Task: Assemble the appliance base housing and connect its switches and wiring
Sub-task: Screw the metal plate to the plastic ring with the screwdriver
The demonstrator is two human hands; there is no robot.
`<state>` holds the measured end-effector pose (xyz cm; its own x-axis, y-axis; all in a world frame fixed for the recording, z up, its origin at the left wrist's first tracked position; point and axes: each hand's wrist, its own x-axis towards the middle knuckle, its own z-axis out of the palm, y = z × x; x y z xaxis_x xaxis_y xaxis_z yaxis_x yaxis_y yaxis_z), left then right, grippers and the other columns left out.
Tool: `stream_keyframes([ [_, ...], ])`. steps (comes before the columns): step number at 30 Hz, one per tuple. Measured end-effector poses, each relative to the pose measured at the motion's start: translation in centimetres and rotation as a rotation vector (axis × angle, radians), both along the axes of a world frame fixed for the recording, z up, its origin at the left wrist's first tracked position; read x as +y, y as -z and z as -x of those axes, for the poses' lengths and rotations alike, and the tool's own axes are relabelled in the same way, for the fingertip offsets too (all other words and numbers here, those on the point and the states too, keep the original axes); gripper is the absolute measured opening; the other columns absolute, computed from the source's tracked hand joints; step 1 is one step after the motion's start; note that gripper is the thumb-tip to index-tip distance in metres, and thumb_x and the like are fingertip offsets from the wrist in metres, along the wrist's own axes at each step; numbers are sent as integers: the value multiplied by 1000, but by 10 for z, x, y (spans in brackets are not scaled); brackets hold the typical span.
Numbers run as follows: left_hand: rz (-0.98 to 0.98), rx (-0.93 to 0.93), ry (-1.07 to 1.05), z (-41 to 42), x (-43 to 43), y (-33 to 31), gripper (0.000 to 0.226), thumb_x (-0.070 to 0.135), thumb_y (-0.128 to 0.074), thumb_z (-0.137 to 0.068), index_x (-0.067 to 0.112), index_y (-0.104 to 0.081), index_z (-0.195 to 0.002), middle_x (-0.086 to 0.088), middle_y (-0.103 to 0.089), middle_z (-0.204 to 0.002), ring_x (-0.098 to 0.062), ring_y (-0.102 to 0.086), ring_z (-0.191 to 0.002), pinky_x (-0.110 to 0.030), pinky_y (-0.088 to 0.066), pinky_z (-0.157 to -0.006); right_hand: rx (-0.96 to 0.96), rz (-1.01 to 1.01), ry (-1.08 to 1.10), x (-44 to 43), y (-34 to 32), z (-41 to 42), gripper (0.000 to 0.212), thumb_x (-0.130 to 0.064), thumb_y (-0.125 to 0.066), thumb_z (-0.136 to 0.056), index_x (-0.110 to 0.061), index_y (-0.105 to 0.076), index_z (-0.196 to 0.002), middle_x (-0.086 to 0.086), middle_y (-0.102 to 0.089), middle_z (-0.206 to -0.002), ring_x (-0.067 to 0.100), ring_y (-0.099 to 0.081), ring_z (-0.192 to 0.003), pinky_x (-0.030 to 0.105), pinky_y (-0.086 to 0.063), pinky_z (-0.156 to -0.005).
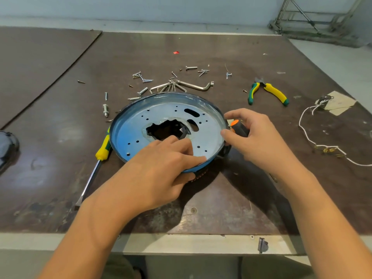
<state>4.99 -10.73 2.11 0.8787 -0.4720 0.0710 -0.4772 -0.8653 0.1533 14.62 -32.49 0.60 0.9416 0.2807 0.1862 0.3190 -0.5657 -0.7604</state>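
Left hand (161, 170) grips the near rim of the housing (141, 125), fingers laid over its plate. Right hand (255, 137) curls round a screwdriver (238, 128) at the housing's right edge (tip hidden). The housing lies on the desk (221, 208) between the hands.

Judged step: fastening the housing. The next move calls for one of the screws (141, 77) beyond the hands, seated square in a hole. The wire (302, 125), well right of the right hand, appears unconnected.

No writing or brand is legible.
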Motion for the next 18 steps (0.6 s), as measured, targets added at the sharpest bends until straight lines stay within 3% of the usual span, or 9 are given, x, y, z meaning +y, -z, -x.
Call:
stream_keyframes([
  [4,9,-8,8,2,5,-3,43,30,-63,-90,37,-59,-133,12,-50,-101,-12,-44,-91,-35,-48,-74,71,5,-5,-2,0,1,36,-28,-73,-86,-27,-64,-121,-14,-63,-78,-8,-56,-57,6,-36,-43],
  [10,-69,-93,47,6,-3,-3,33,30,-58,-89,34,-61,-121,9,-49,-105,-17,-45,-94,-38,-46,-76,90,66,-18,-5,-5,2,33,-24,-73,-85,-32,-67,-116,-18,-55,-77,-10,-53,-58,8,-33,-50],
  [15,42,-32,18,6,-6,-2,42,27,-65,-88,37,-62,-129,10,-53,-116,-14,-52,-100,-39,-53,-80,101,77,-37,-4,-6,4,23,-20,-68,-80,-30,-73,-100,-13,-54,-68,-7,-51,-54,6,-36,-48],
  [18,85,19,-16,4,-5,0,50,29,-64,-92,41,-52,-139,15,-51,-124,-8,-51,-110,-35,-52,-88,116,94,-37,-1,-5,3,20,-21,-66,-84,-29,-74,-100,-13,-54,-66,-8,-51,-54,7,-36,-47],
])
